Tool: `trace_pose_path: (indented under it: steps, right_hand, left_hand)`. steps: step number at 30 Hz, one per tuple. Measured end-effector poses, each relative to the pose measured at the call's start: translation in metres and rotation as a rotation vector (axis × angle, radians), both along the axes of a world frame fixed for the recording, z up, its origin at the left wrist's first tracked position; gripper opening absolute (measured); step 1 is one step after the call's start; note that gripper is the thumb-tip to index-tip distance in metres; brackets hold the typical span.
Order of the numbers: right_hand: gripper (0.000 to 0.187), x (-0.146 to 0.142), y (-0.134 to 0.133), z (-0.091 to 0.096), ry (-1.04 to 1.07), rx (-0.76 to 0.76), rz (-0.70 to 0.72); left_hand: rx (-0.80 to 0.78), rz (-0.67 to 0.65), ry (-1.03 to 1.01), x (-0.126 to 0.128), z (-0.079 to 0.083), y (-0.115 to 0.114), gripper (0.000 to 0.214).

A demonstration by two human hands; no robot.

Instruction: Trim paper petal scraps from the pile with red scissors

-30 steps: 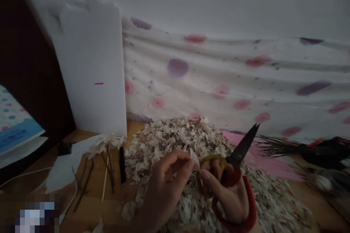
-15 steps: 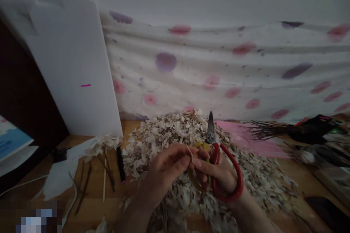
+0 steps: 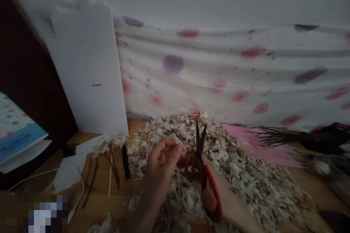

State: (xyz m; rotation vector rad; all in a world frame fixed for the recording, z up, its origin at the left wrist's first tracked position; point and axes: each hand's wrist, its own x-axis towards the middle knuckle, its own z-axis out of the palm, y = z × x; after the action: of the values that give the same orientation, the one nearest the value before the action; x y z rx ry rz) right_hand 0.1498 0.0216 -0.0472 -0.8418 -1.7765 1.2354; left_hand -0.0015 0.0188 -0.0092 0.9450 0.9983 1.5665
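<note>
My left hand (image 3: 162, 160) is closed in a pinch, thumb against fingers, with a small pale dried petal (image 3: 179, 144) at its fingertips. Just to its right, my right hand (image 3: 193, 169) is wrapped round a pair of red-handled scissors (image 3: 214, 193). Their dark blades (image 3: 201, 140) point up and stand a little apart, with nothing seen between them. Part of the right hand is hidden by the handles and blurred. Below and behind both hands lies a large heap of dried whitish petals (image 3: 232, 169).
On the wooden table (image 3: 95, 204) at left lie a pale flower on a stem (image 3: 111, 142), a black marker (image 3: 125, 163) and thin twigs. A white board (image 3: 90, 62) stands behind them. At right are a pink sheet (image 3: 254, 143) and a bundle of dark twigs (image 3: 284, 134).
The scissors' blades have come apart and tilted. My hands have drawn slightly away from each other. A curled strip at the fingertips no longer shows; the view has shifted left.
</note>
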Motion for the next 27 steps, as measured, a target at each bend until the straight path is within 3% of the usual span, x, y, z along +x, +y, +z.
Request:
trace_pose_path:
  steps: [5, 9, 16, 22, 27]
  right_hand:
    - [0.100, -0.008, -0.005, 0.013, -0.133, 0.138, -0.033]
    - [0.113, -0.008, -0.004, 0.015, -0.275, 0.153, -0.042]
    - [0.099, -0.010, -0.004, 0.021, -0.489, 0.019, -0.076]
    - [0.083, -0.008, -0.008, 0.026, -0.492, 0.040, -0.065]
    - [0.086, -0.008, -0.009, 0.028, -0.536, 0.029, -0.050]
  left_hand:
    - [-0.011, 0.035, -0.024, 0.002, 0.001, 0.000, 0.022]
    - [-0.011, 0.081, -0.031, 0.004, -0.001, 0.001, 0.024]
    - [-0.029, 0.063, -0.011, 0.004, -0.008, 0.002, 0.024]
    - [-0.012, 0.095, 0.059, 0.006, -0.007, 0.001, 0.028]
    - [-0.010, 0.127, 0.090, 0.007, -0.004, 0.001, 0.026]
